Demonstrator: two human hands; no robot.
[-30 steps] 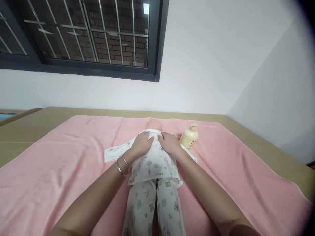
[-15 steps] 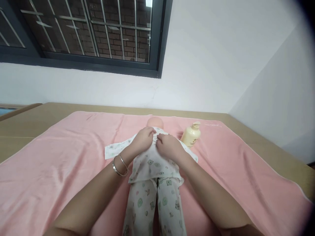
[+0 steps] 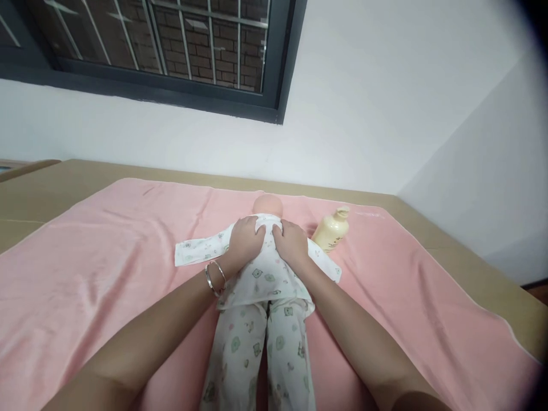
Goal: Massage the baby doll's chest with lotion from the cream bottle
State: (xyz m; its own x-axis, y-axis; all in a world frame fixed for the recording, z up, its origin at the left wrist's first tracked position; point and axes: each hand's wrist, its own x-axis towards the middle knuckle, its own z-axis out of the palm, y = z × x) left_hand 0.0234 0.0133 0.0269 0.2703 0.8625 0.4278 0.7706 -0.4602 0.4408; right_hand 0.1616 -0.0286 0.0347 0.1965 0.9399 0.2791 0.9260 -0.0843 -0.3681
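A baby doll (image 3: 269, 204) lies stretched out with its bald, smooth head away from me; no face shows. It wears a white long-sleeved top (image 3: 262, 279) and white trousers (image 3: 244, 342), both with small green and grey prints. Resting on the top near the left shoulder is my left hand (image 3: 247, 240), thumb apart from the other fingers, two thin silver bracelets (image 3: 215, 277) on the wrist. My right hand (image 3: 291, 241) lies in the same way on the shoulder area at the right. Most fingertips are hard to see. Both sleeves stick out sideways past my hands.
A cream pump bottle (image 3: 331, 229) leans beside the right sleeve. Under the doll, a pink blanket (image 3: 128, 240) with some wrinkles covers much of the tan surface (image 3: 94, 168). Behind stand a white wall (image 3: 342, 114) and a dark-framed, barred window (image 3: 274, 103).
My hands have moved from a bent-finger hold near the middle of the neckline outward onto the doll's shoulders, with thumbs now spread. The view has shifted slightly.
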